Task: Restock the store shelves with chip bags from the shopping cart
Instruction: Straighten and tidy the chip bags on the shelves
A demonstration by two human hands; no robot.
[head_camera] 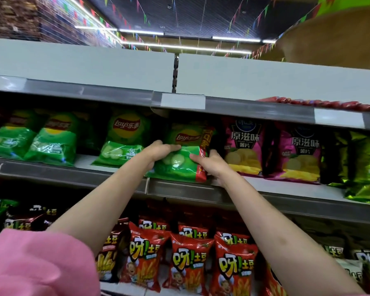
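Green chip bag (pixel 181 161) on the middle shelf (pixel 73 174), gripped by curled fingers: left hand (pixel 160 151) at nine o'clock, right hand (pixel 212 165) at three.

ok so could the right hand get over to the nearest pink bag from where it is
Probably yes. The right hand grips the green bag at its right edge, and the pink bag stands just beside it on the same shelf, with nothing between. It would have to let go first.
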